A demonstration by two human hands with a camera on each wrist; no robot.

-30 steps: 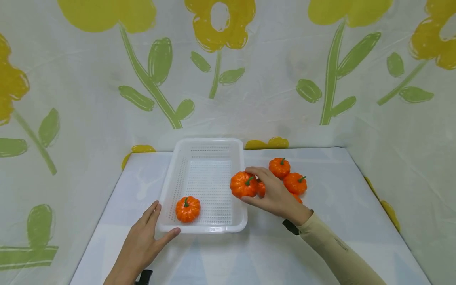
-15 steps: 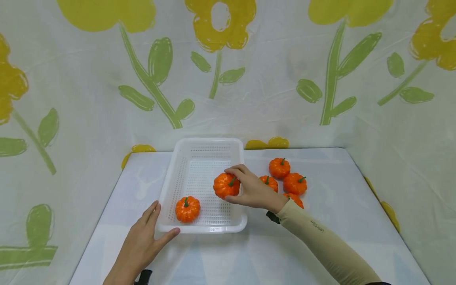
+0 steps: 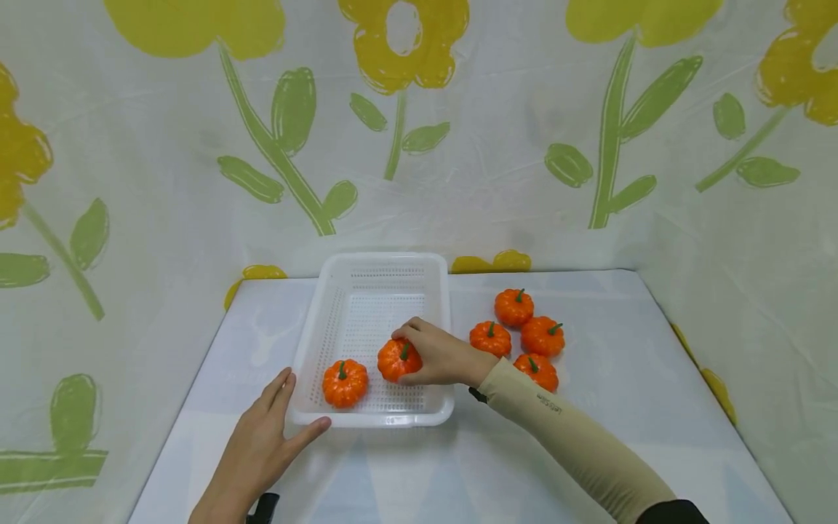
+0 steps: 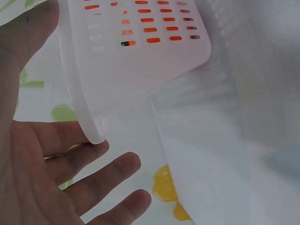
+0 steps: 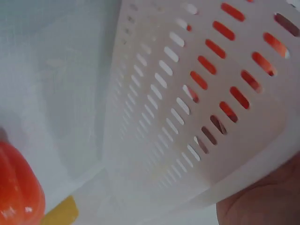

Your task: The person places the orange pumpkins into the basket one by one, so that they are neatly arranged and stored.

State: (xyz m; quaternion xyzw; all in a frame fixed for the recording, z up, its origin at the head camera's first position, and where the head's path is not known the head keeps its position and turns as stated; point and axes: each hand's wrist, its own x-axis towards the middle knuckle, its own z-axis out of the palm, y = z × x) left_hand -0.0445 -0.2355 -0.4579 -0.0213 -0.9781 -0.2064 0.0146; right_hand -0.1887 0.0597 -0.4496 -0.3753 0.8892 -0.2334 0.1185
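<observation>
A white slotted plastic basket (image 3: 437,291) stands on the table. Inside it, near the front, sits an orange toy pumpkin (image 3: 345,383). My right hand (image 3: 428,354) reaches over the basket's right wall and grips a second pumpkin (image 3: 396,361) low inside, beside the first. My left hand (image 3: 265,444) lies flat with straight fingers against the basket's front left corner, thumb at the front rim. In the left wrist view the basket wall (image 4: 140,70) fills the top, with my left fingers (image 4: 101,176) spread below. The right wrist view shows the basket wall (image 5: 187,117) close up, orange behind its slots.
Several more orange pumpkins (image 3: 517,335) lie in a cluster on the table to the right of the basket. A flowered cloth (image 3: 419,131) hangs as a backdrop behind and at both sides. One pumpkin (image 5: 16,185) shows at the left edge of the right wrist view.
My right hand has carried a pumpkin from the cluster leftward over the basket's right wall and lowered it inside beside the first one. The left hand has stayed put.
</observation>
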